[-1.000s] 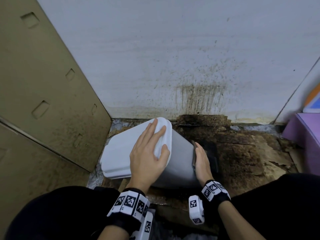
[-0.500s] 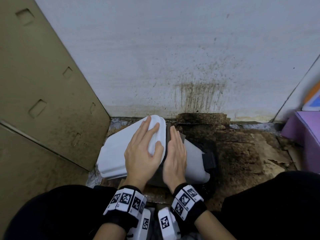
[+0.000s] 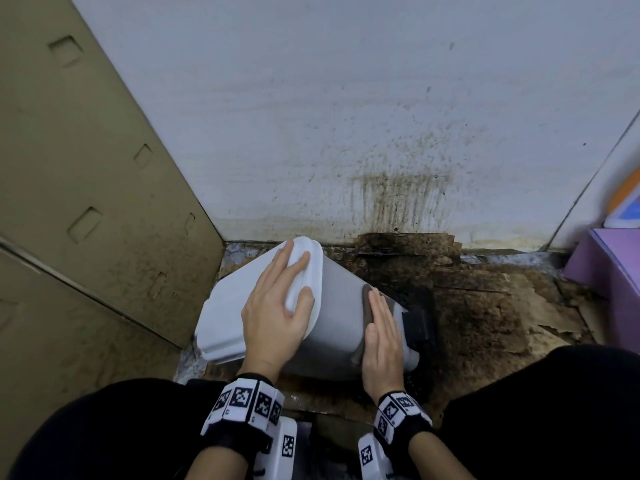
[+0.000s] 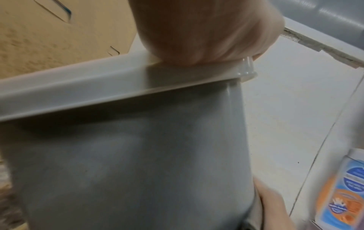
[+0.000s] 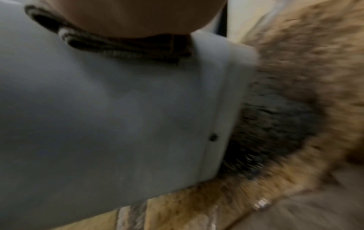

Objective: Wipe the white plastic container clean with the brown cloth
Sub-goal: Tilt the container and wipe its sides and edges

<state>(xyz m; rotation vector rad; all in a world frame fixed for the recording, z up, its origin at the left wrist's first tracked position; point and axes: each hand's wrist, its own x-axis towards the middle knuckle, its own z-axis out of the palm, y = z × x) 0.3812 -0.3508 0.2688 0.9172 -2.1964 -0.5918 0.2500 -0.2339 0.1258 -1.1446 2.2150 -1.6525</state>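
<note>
The white plastic container (image 3: 341, 313) lies tilted on its side on the floor, its lid (image 3: 235, 299) facing left. My left hand (image 3: 291, 275) lies flat on the lid with the thumb over the lid's edge. My right hand (image 3: 381, 306) presses flat on the brown cloth (image 3: 365, 292) against the container's upper side, near the base. In the right wrist view the folded cloth (image 5: 118, 46) shows under my palm on the grey-white wall (image 5: 118, 116). The left wrist view shows my palm (image 4: 206, 31) on the lid rim above the container wall (image 4: 138, 171).
A brown cardboard panel (image 3: 86, 202) stands close on the left. Behind is a stained white wall (image 3: 381, 133). Dirty, dark-stained cardboard (image 3: 485, 306) covers the floor. A purple box (image 3: 609, 268) and an orange-blue package (image 3: 627, 202) sit at the right. My black-clad knees (image 3: 104, 427) flank the container.
My right hand has slid the cloth from beside the lid rightward along the container's side towards its base. The left hand has stayed on the lid.
</note>
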